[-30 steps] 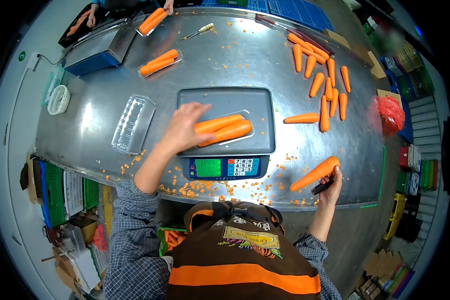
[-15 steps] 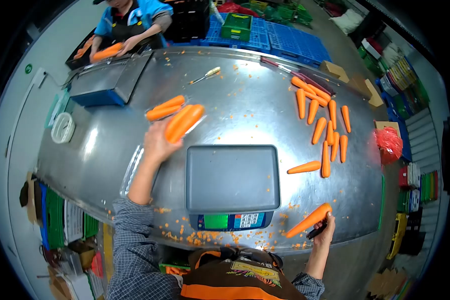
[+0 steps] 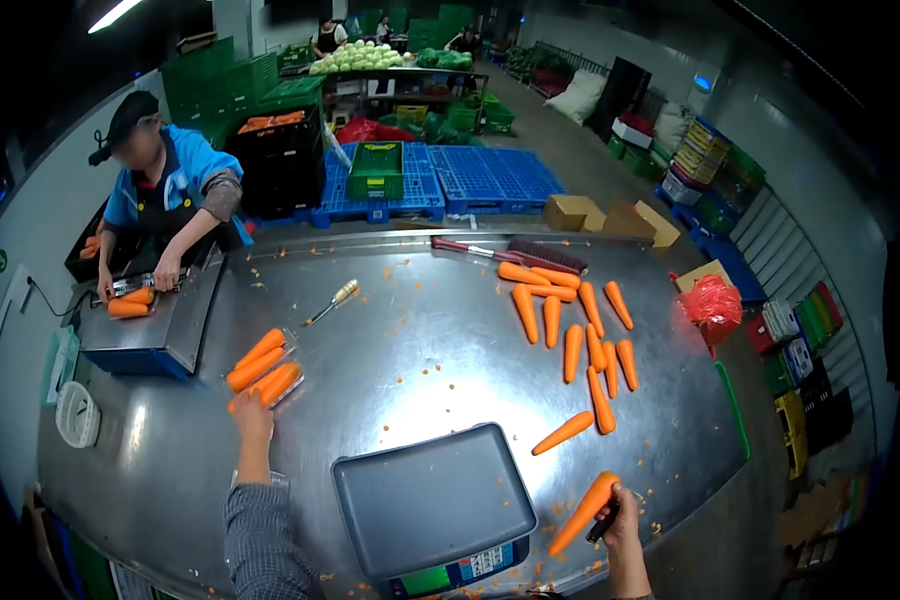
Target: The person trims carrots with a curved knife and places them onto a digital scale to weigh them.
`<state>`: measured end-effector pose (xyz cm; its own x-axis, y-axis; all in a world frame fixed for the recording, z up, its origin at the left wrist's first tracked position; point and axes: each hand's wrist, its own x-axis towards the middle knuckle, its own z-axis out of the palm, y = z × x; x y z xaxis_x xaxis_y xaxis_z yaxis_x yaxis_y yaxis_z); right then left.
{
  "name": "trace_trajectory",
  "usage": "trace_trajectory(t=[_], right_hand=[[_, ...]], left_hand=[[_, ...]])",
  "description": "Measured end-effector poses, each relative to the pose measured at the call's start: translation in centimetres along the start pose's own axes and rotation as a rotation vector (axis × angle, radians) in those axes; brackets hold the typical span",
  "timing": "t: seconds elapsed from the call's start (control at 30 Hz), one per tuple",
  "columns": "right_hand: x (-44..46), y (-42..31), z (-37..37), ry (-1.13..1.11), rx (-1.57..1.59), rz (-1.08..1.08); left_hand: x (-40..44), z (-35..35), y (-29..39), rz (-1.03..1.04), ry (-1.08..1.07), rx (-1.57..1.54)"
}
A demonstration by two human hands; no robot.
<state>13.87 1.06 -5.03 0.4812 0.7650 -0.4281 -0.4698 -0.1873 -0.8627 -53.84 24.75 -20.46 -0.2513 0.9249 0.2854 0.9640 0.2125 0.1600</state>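
Observation:
On the left of the steel table, my left hand [image 3: 254,414] grips the near end of a clear tray of carrots [image 3: 278,382]. Touching or close behind it lies another clear pack of carrots [image 3: 258,358]. At the front right, my right hand [image 3: 624,518] is closed around a large carrot [image 3: 582,516] and a short black-handled tool [image 3: 602,526], whose working end I cannot make out. Between my hands stands a scale [image 3: 435,505] with a grey pan. Loose carrots [image 3: 573,352] are spread beyond my right hand.
A co-worker [image 3: 170,190] handles a carrot pack at the steel machine [image 3: 155,325] on the left. A light-handled tool [image 3: 332,302], a dark red brush [image 3: 545,254] and a white basket [image 3: 77,414] rest on the table [image 3: 400,340]. Orange scraps are scattered about.
My view has tilted up, showing more of the room. My left hand has lowered the carrot tray beside the other pack. The co-worker's carrots now rest on the machine.

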Motion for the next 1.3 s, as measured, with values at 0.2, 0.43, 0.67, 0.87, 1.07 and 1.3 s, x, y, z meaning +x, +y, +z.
trace_trajectory(t=[0.2,0.43,0.67,0.87,1.07,1.3], right_hand=[[0.4,-0.1,-0.1,-0.136,0.104,0.028],[-0.6,0.3,-1.8,-0.195,0.128,0.174],[-2.5,-0.4,-3.2,-0.290,0.204,0.096],[-1.8,-0.4,-8.1,-0.260,0.247,0.087],[-4.1,-0.9,-8.0,-0.130,0.272,0.198],[-4.8,-0.3,-8.7,-0.077,0.617,0.542]], left_hand=[[-12.5,-13.8,4.6,-0.380,-0.057,-0.379],[-32.5,-18.0,6.3,-0.309,0.113,0.023],[-31.6,-17.9,3.1,-0.307,0.131,0.024],[-30.3,-21.5,4.0,-0.368,0.282,-0.367],[-28.6,-23.6,19.9,0.128,0.107,-0.588],[-30.3,-23.1,31.0,0.409,0.038,-0.555]])
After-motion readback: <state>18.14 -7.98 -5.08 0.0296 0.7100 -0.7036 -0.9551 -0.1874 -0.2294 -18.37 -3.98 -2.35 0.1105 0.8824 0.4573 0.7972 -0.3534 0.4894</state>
